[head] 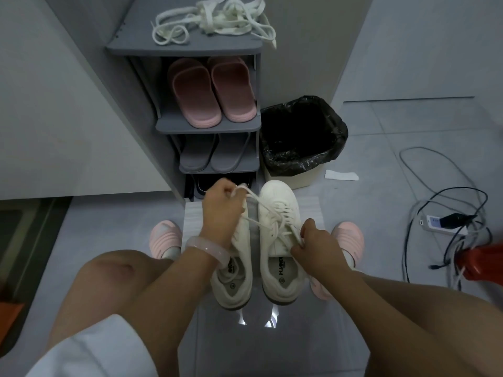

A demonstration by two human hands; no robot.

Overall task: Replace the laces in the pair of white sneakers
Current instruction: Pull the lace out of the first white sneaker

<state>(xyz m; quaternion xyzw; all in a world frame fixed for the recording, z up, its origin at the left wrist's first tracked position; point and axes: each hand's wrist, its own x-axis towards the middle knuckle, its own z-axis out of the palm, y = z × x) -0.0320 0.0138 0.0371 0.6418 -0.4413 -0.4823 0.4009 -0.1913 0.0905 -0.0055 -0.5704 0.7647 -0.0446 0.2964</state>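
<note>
The person sat low, knees apart, with the pair of white sneakers set side by side on the floor between the pink-slippered feet, toes pointing at the grey shoe rack [185,47]. That put both shoes within easy reach of both hands, I supposed, and square to the eye.

The work was on the right sneaker [277,213]. The left hand [221,210] was raised above the toe of the left sneaker [234,278], its fingers curled tight round one run of the white lace [257,204], drawing it up and away so that it stood taut across to the eyelets. The right hand [313,240] sat low at the outer side of the tongue, fingers pinched on the lace close to the upper eyelets. One hand pulled while the other steadied or fed; whether the lace was coming out or going in I could not tell.

The left sneaker seemed to have a lace lying loose inside its opening, though the wrist hid much of it.

On top of the rack lay a tangled heap of off-white laces [217,20], kept up there out of the way, likely either the spare set or the discarded one. A bin lined with a black bag [302,137] stood just beside the rack, near enough for throwing old laces in.
</note>
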